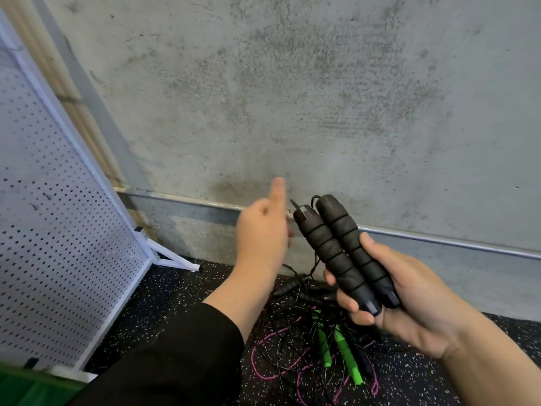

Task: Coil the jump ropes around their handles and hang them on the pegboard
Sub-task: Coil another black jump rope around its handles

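Two black foam handles [345,253] lie side by side in the right hand [409,297], which is closed around their lower ends, thumb on top and fingers wrapped beneath. The ribbed foam should grip well and weigh little, so holding the pair low leaves the upper length free for winding. Their thin black cord [314,259] leaves the handle tops and drops down between the two hands; it looks limp and springy, likely to slip off unless each turn is pulled snug. The left hand [262,230] is raised just beside the handle tops, loosely curled with one finger extended; whether it pinches the cord I cannot tell. Below both hands, more jump ropes [316,347] sit tangled on the speckled black rubber floor [164,312], with green handles [339,350] and a pink cord [272,373] among black ones. Well left of the left hand stands a white pegboard [58,230] on a frame foot, and a bare concrete wall [292,98] rises beyond.
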`<action>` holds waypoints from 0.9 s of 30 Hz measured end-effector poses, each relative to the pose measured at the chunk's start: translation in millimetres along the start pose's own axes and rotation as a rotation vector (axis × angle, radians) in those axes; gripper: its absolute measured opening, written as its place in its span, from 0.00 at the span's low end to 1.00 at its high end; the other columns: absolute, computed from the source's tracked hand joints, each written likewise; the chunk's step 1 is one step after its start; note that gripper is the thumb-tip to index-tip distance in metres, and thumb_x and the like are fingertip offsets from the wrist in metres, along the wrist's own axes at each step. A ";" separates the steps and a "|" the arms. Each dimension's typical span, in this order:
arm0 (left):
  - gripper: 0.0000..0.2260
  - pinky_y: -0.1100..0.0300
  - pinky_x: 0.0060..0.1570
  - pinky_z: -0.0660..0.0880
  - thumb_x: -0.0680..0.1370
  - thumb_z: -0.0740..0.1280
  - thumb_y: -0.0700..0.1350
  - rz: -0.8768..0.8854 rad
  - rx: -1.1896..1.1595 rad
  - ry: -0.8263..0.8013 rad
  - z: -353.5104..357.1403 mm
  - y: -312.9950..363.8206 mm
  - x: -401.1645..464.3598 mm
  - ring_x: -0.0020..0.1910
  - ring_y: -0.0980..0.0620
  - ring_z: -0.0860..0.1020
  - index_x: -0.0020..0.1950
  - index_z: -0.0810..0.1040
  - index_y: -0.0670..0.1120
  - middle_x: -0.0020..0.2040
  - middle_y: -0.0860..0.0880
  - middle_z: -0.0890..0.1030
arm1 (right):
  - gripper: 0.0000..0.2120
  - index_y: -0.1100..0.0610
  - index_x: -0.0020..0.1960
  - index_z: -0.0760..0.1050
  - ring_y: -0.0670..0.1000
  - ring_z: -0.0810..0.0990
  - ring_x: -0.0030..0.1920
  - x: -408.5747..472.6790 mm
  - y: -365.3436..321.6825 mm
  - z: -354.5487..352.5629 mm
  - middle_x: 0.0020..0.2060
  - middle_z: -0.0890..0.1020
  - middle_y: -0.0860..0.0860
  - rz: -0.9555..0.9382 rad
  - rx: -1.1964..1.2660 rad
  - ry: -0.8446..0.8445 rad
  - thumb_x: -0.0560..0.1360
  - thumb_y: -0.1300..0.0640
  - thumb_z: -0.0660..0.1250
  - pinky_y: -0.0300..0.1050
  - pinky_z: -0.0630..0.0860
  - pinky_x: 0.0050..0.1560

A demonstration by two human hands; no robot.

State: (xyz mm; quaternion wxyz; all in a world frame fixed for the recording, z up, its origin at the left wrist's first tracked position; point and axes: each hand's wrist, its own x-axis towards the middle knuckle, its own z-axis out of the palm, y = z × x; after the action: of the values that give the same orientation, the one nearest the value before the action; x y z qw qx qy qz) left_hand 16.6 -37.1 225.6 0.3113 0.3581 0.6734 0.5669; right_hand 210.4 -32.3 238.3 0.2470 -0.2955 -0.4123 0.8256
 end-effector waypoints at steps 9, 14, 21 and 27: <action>0.21 0.59 0.34 0.73 0.85 0.55 0.58 0.065 -0.485 -0.386 -7.7 3.3 -1.6 0.31 0.51 0.74 0.49 0.84 0.50 0.35 0.46 0.76 | 0.25 0.60 0.75 0.67 0.54 0.76 0.39 -0.4 0.0 -5.5 0.51 0.76 0.63 0.016 0.208 -0.427 0.85 0.44 0.58 0.42 0.73 0.33; 0.17 0.63 0.25 0.59 0.87 0.55 0.51 0.096 -0.326 -0.457 9.2 2.2 -20.7 0.25 0.58 0.61 0.50 0.82 0.53 0.30 0.55 0.65 | 0.29 0.63 0.76 0.62 0.57 0.75 0.47 5.1 -10.3 -13.1 0.57 0.72 0.64 -0.101 0.483 -0.509 0.87 0.43 0.44 0.46 0.73 0.41; 0.16 0.63 0.33 0.67 0.87 0.56 0.47 0.209 -0.058 -0.464 25.2 -0.2 -28.8 0.28 0.60 0.67 0.66 0.74 0.66 0.29 0.58 0.68 | 0.24 0.61 0.59 0.80 0.51 0.72 0.30 -1.2 -14.3 -9.7 0.43 0.78 0.60 -0.237 0.160 0.096 0.81 0.43 0.57 0.40 0.69 0.23; 0.13 0.60 0.33 0.66 0.87 0.55 0.46 0.190 0.174 -0.472 26.3 2.9 -29.8 0.26 0.60 0.66 0.48 0.76 0.52 0.27 0.55 0.69 | 0.18 0.61 0.60 0.76 0.56 0.73 0.32 3.2 -10.2 -6.5 0.43 0.80 0.62 -0.332 -0.176 0.290 0.82 0.47 0.59 0.44 0.68 0.26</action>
State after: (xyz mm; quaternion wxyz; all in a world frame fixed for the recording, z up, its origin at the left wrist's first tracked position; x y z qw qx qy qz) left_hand 55.1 -47.5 224.5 0.3733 0.5674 0.5917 0.4344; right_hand 214.3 -21.3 242.7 0.4094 -0.3596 -0.4857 0.6835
